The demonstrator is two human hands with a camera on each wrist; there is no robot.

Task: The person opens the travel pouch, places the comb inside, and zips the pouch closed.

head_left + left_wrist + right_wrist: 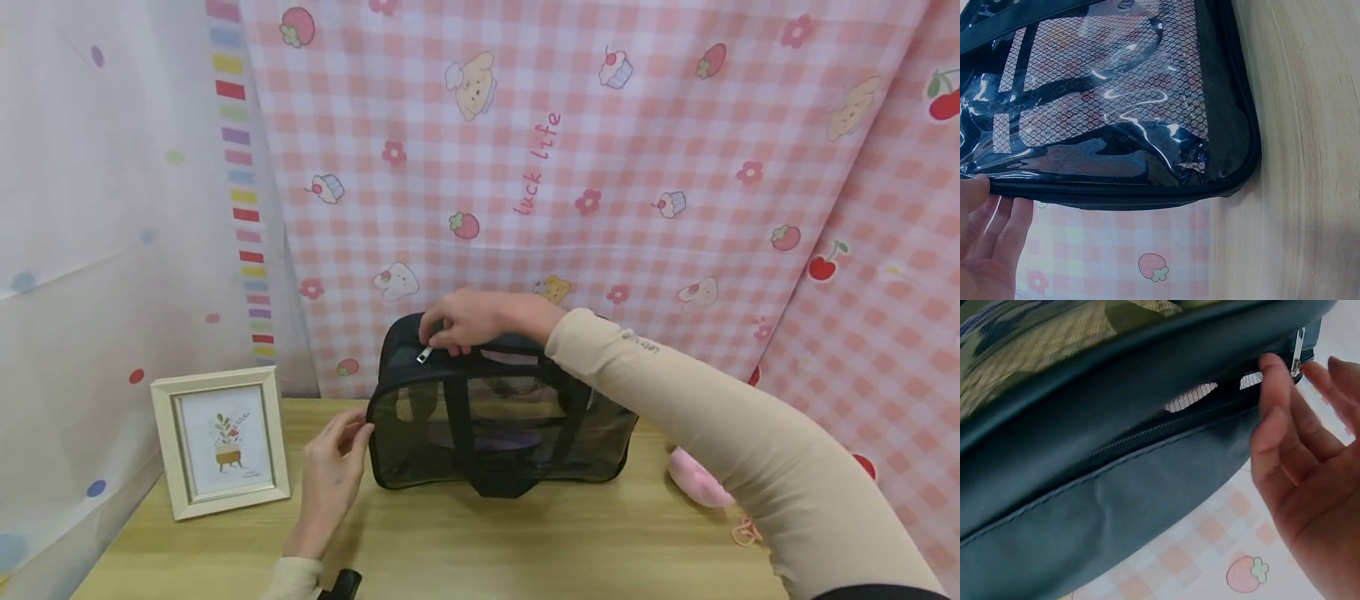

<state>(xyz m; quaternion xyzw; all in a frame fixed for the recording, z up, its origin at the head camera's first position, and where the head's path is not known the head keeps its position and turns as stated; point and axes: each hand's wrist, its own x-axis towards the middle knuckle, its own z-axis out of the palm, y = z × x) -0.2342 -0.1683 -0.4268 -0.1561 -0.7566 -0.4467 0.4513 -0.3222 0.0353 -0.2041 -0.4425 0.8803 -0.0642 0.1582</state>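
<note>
A black bag [498, 417] with clear see-through sides stands upright on the wooden table, its zipper partly open along the top. My left hand [333, 467] pinches the piped edge at its left end, thumb on the clear side and fingers behind, as the left wrist view [997, 237] also shows. Over the top left of the bag, my right hand [468, 321] has bent fingers at the zipper slider. The silver zipper pull [425, 355] sticks out beside the fingertips; in the right wrist view the pull [1298, 353] lies between them. Dark straps [459, 429] hang down the front.
A cream picture frame [281, 446] stands on the left of the table [570, 542]. A pink soft item [697, 477] and an orange cord [746, 532] lie to the right, partly behind my right sleeve. A pink checked curtain [525, 150] hangs close behind the bag.
</note>
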